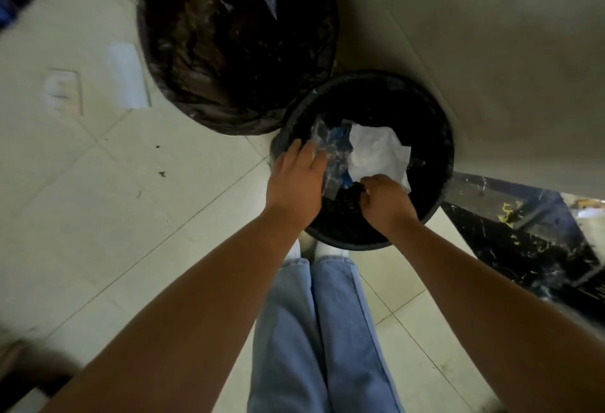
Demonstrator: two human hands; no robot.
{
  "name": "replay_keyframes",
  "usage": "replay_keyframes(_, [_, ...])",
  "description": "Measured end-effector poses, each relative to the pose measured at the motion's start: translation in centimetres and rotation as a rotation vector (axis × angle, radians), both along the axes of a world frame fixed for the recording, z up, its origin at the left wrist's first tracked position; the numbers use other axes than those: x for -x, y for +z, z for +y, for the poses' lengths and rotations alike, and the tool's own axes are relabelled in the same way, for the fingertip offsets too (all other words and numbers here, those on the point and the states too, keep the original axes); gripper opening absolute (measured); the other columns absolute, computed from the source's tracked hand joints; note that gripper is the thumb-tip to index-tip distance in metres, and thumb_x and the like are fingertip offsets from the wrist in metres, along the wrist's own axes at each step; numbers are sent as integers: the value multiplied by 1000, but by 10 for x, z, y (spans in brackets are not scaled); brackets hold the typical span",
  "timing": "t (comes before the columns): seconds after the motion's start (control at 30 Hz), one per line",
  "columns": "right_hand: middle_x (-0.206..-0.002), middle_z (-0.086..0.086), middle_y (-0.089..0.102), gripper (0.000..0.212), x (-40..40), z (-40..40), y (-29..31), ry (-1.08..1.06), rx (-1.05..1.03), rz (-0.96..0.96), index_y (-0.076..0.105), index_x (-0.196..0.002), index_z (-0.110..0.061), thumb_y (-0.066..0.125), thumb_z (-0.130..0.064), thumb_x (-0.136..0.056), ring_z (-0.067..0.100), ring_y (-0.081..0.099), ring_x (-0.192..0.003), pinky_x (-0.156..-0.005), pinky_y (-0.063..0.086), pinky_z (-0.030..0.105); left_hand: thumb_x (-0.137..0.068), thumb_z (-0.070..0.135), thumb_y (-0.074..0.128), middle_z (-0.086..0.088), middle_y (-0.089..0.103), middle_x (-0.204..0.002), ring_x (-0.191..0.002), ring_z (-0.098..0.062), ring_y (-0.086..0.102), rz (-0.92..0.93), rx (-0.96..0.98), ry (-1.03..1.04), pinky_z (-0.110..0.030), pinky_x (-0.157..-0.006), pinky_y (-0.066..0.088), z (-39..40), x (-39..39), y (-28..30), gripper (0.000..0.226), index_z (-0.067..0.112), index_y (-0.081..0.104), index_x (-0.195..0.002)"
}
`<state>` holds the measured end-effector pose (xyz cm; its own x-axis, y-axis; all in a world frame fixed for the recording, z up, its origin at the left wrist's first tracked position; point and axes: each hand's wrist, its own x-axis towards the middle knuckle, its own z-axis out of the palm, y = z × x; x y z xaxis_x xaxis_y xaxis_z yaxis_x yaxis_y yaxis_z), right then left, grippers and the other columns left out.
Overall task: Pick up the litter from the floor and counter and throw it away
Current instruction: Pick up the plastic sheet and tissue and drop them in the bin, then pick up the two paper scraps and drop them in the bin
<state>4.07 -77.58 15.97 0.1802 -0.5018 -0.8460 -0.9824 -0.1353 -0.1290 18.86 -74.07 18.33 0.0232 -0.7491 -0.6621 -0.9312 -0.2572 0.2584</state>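
Over the black bin point(435, 137) just past your feet, your left hand point(296, 183) pinches a crumpled clear wrapper point(327, 147) and your right hand point(384, 201) is clenched on a creased white tissue point(376, 154), both pieces inside the rim. Touching the bin behind it sits a bigger bin lined with a dark bag point(235, 42). Farther left, two white papers point(127, 75) lie on the pale tiled floor point(98, 200), with a grey wall point(491, 36) to your right.

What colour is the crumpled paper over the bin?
White, seen in the head view: the crumpled paper above the black bin.
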Motion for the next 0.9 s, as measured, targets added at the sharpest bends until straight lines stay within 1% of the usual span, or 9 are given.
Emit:
replay_keyframes(0.1, [-157, 11, 22, 52, -20, -6, 63, 176, 125, -8, 25, -147, -15, 32, -34, -99, 31, 19, -145, -116, 24, 44, -100, 25, 34, -7, 1, -162, -150, -27, -4, -102, -27, 43, -43, -122, 4, 12, -36, 52, 57, 17, 10, -151])
replay_keyframes(0.2, [-161, 5, 1, 60, -65, -12, 115, 297, 177, -38, 8, -150, -21, 23, -46, -98, 30, -2, -148, -120, 6, 48, -103, 31, 27, -5, -7, -162, -149, -27, -12, -207, -47, 114, -45, -122, -1, 26, -82, 98, 55, 22, 3, -152])
replay_keyframes(0.27, [-161, 5, -2, 61, -107, -15, 140, 332, 242, -101, 7, -150, -23, 24, -47, -98, 31, -5, -148, -120, 2, 50, -103, 36, 22, -3, -10, -162, -148, -27, -15, -255, -35, 174, -46, -121, -4, 34, -116, 119, 55, 25, 0, -152])
replay_keyframes(0.33, [-161, 8, 2, 67, -156, -16, 156, 374, 321, -188, 11, -150, -23, 15, -54, -91, 33, -2, -148, -119, 2, 52, -102, 39, 20, -1, -11, -161, -148, -26, -16, -291, -16, 245, -46, -121, -5, 39, -153, 133, 54, 28, -2, -151])
replay_keyframes(0.4, [-161, 8, 2, 71, -211, -17, 163, 442, 352, -233, 12, -150, -24, 10, -54, -85, 33, -2, -148, -119, 1, 53, -102, 41, 19, 1, -12, -161, -148, -25, -16, -326, 3, 312, -46, -121, -5, 46, -195, 138, 55, 30, -3, -151])
replay_keyframes(0.53, [-161, 3, -7, 60, -321, -18, 149, 513, 372, -231, 4, -150, -27, 23, -49, -97, 29, -9, -148, -120, -4, 50, -101, 43, 17, 1, -14, -161, -148, -25, -17, -356, -23, 402, -46, -121, -6, 64, -290, 123, 55, 30, -5, -150])
replay_keyframes(0.7, [-161, 4, -10, 61, -446, -9, 109, 500, 321, -130, -1, -150, -26, 23, -47, -98, 29, -11, -148, -120, -4, 50, -101, 46, 15, 0, -16, -160, -147, -26, -19, -330, -73, 397, -46, -121, -7, 90, -415, 83, 57, 30, -8, -150])
replay_keyframes(0.8, [-161, 4, -10, 61, -501, 1, 78, 453, 284, -105, 0, -150, -24, 25, -45, -98, 29, -11, -148, -120, -2, 48, -101, 44, 18, -1, -15, -161, -147, -27, -18, -319, -106, 403, -46, -121, -5, 106, -476, 57, 58, 28, -7, -150])
replay_keyframes(0.9, [-161, 4, -8, 61, -533, 8, 40, 506, 233, -50, 2, -150, -21, 24, -44, -99, 28, -9, -148, -121, 1, 46, -100, 44, 23, -2, -11, -161, -148, -28, -15, -308, -130, 469, -46, -121, -1, 115, -518, 23, 60, 26, -4, -151])
